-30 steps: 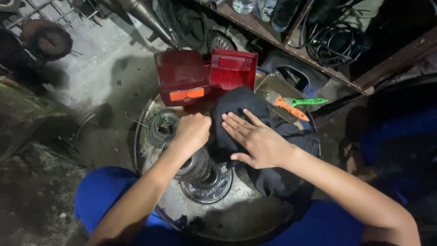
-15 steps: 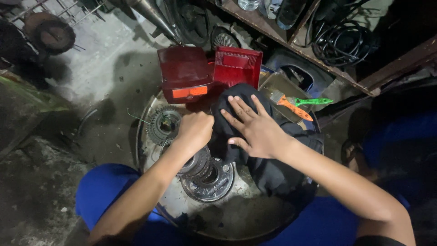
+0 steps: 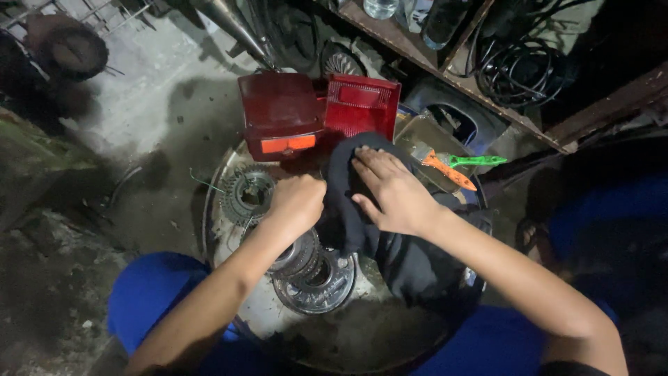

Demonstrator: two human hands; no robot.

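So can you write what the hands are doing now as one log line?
left hand: fist on metal gear part | right hand: flat on dark cloth | under: round tray

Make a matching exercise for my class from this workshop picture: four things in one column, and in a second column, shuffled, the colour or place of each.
Things:
1. right hand
2. left hand
3. brush
4. loose gear

Descriptions:
A. lies in the metal basin, left of the closed fist
B. closed as a fist over a stack of metal parts
C. has an orange handle, beside a green tool
D. spread flat on a dark cloth

Pairs: 1-D, 2-B, 3-C, 4-A
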